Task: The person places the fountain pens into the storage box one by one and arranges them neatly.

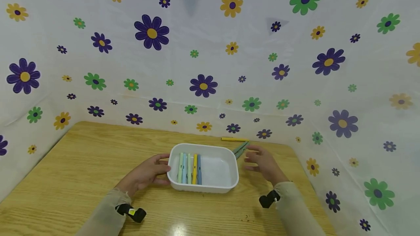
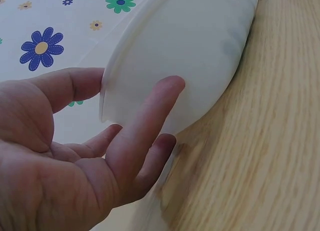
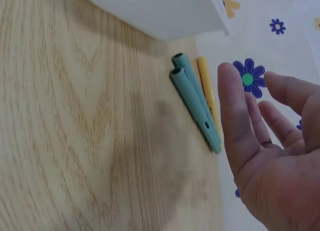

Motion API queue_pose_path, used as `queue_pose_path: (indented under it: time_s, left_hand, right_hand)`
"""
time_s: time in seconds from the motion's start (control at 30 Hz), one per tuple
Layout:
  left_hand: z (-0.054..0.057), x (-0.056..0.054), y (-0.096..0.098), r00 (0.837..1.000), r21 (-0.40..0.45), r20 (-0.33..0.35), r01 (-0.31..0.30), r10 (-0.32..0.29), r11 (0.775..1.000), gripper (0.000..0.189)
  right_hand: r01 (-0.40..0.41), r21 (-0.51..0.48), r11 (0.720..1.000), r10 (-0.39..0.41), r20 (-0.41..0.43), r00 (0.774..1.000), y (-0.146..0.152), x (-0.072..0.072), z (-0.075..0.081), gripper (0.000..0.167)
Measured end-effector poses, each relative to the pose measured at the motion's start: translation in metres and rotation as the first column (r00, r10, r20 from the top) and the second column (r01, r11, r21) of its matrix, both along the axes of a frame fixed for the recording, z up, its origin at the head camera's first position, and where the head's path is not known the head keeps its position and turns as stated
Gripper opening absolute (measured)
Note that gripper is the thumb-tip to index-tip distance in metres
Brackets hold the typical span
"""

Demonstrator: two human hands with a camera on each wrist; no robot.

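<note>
A white plastic tray [image 1: 218, 191] with rounded corners stands on the table. Several slim pens lie side by side in its left half: pale green, light blue, a yellow pen [image 1: 195, 168] and a dark blue pen [image 1: 199, 170]. My left hand [image 1: 149, 172] holds the tray's left end; in the left wrist view one digit touches the rim and another lies along the outer wall [image 2: 200, 56]. My right hand [image 1: 264, 161] hovers beyond the tray's right end with its fingers apart, holding nothing. Nearest to it are two teal pens [image 3: 195, 106], lying against each other.
Another yellow pen [image 1: 234, 139] lies near the table's back edge, behind the teal pens. A white sheet [image 1: 210, 65] printed with flowers hangs behind and at both sides of the wooden table [image 1: 98, 156]. Small dark specks [image 1: 246, 218] mark the front of the table.
</note>
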State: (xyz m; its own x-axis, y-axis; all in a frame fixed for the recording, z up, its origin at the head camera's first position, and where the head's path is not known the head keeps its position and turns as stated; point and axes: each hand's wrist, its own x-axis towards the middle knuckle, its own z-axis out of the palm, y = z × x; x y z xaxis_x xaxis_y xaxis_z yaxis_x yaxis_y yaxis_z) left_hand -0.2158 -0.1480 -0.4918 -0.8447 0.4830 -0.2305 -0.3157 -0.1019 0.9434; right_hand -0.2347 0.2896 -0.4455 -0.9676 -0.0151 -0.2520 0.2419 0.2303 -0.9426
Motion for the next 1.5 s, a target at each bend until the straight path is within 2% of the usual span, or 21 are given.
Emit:
queue_pose_path:
  time_s: [0.23, 0.47, 0.57, 0.67, 0.8, 0.9, 0.97, 1.1, 1.17, 1.27, 1.37, 1.5]
  left_hand:
    - [0.000, 0.001, 0.000, 1.000, -0.006, -0.005, -0.002, 0.002, 1.000, 0.072]
    - [0.000, 0.000, 0.001, 1.000, -0.004, 0.000, -0.001, 0.001, 1.000, 0.073]
    - [0.000, 0.000, 0.001, 1.000, -0.004, 0.003, 0.004, -0.004, 1.000, 0.072]
    - [0.000, 0.000, 0.002, 1.000, -0.001, 0.000, 0.010, -0.010, 1.000, 0.073]
    - [0.000, 0.000, 0.003, 1.000, 0.008, -0.002, 0.018, -0.018, 1.000, 0.073]
    - [0.000, -0.001, 0.003, 1.000, 0.008, 0.001, 0.017, -0.017, 1.000, 0.072]
    - [0.000, -0.001, 0.003, 1.000, 0.008, 0.002, 0.016, -0.016, 1.000, 0.072]
    - [0.000, -0.002, 0.001, 1.000, 0.006, 0.003, 0.010, -0.010, 1.000, 0.072]
    - [0.000, -0.002, 0.001, 1.000, 0.008, 0.004, 0.007, -0.007, 1.000, 0.073]
    - [0.000, -0.002, 0.000, 1.000, 0.009, 0.004, 0.006, -0.006, 1.000, 0.073]
    - [-0.001, -0.002, -0.001, 1.000, 0.008, 0.004, 0.006, -0.006, 1.000, 0.073]
    - [-0.003, -0.002, -0.002, 1.000, 0.003, 0.003, 0.007, -0.007, 1.000, 0.072]
  right_hand:
    - [0.057, 0.108, 0.992, -0.062, 0.044, 0.997, 0.000, -0.005, -0.007, 0.048]
    - [0.099, 0.197, 0.975, -0.112, 0.057, 0.992, -0.008, -0.020, -0.020, 0.050]
    - [0.129, 0.255, 0.958, -0.148, 0.059, 0.987, -0.011, -0.029, -0.025, 0.051]
    - [0.133, 0.373, 0.918, -0.159, 0.037, 0.987, -0.012, -0.036, -0.028, 0.055]
    - [0.126, 0.577, 0.807, -0.137, -0.025, 0.990, -0.015, -0.042, -0.028, 0.054]
    - [0.133, 0.645, 0.752, -0.134, -0.048, 0.990, -0.018, -0.045, -0.029, 0.037]
    - [0.137, 0.639, 0.757, -0.142, -0.044, 0.989, -0.018, -0.046, -0.030, 0.032]
    - [0.122, 0.594, 0.795, -0.141, -0.015, 0.990, -0.014, -0.047, -0.031, 0.042]
    - [0.115, 0.585, 0.803, -0.137, -0.007, 0.991, -0.012, -0.046, -0.029, 0.036]
    - [0.109, 0.606, 0.788, -0.122, -0.019, 0.992, -0.012, -0.047, -0.027, 0.031]
    - [0.100, 0.631, 0.769, -0.107, -0.027, 0.994, -0.016, -0.051, -0.027, 0.040]
    - [0.093, 0.620, 0.779, -0.118, 0.000, 0.993, -0.026, -0.054, -0.029, 0.049]
